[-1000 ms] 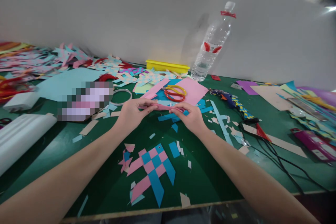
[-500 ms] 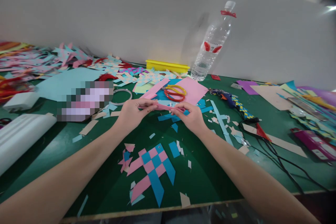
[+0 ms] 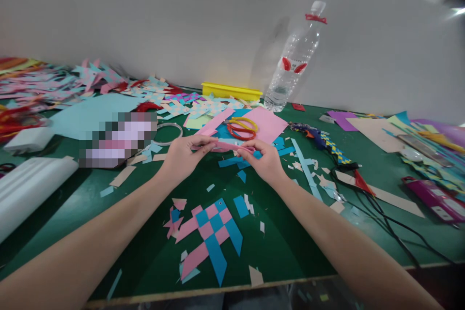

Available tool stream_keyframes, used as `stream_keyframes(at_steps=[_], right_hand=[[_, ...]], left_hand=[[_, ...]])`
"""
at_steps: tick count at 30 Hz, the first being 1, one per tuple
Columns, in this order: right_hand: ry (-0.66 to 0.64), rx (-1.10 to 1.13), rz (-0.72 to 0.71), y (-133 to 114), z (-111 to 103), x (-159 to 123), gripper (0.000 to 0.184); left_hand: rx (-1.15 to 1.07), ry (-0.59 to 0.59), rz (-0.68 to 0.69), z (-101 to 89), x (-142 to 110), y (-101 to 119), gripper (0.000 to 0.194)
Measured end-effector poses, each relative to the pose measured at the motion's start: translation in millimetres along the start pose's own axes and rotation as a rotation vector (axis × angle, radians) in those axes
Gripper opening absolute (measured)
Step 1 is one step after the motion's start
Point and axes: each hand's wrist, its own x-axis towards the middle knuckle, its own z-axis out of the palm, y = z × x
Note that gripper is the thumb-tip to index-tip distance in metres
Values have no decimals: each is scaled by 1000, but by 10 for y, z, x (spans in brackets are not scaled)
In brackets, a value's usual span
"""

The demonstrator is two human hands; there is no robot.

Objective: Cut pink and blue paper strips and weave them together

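Between my two hands a pink paper strip [image 3: 228, 147] is stretched sideways above the table. The fingers of my left hand [image 3: 187, 155] pinch one end, and those of my right hand [image 3: 263, 160] pinch the other. Just behind the strip lie scissors [image 3: 242, 128] with yellow and red handles, partly over a pink paper sheet [image 3: 271, 123]. Nearer to me, a woven paper fish [image 3: 214, 227] of blue and pink strips lies flat, with a small dark eye. Beside it on the left is a small pink and blue paper piece [image 3: 174, 220].
A plastic bottle [image 3: 292, 65] leans against the grey wall, right of a yellow tray [image 3: 232, 91]. A tape ring [image 3: 169, 134] lies left of the scissors. Black cords [image 3: 385, 223] and a purple box [image 3: 438, 198] lie at the right. Paper scraps litter the green table [image 3: 286, 247].
The strip lies slightly differently between my fingers, showing more of its length on the left. My hands have hardly moved; the fish and other things stay put.
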Motion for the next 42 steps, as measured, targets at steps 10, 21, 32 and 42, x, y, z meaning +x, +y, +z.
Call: stream_keyframes(at_steps=[10,21,32,42], right_hand=[[36,146,73,-6,-11,41,23],[111,142,83,70,-13,62,21],[179,74,64,103,-19,79,22],[193,73,55,64,-34,66,17]], left_hand=[[3,83,-43,-11,1,-9,23],[-26,95,-58,-9,3,-39,25],[-46,104,-78,-4,4,-30,25],[-35,111,-72,-22,3,18,20]])
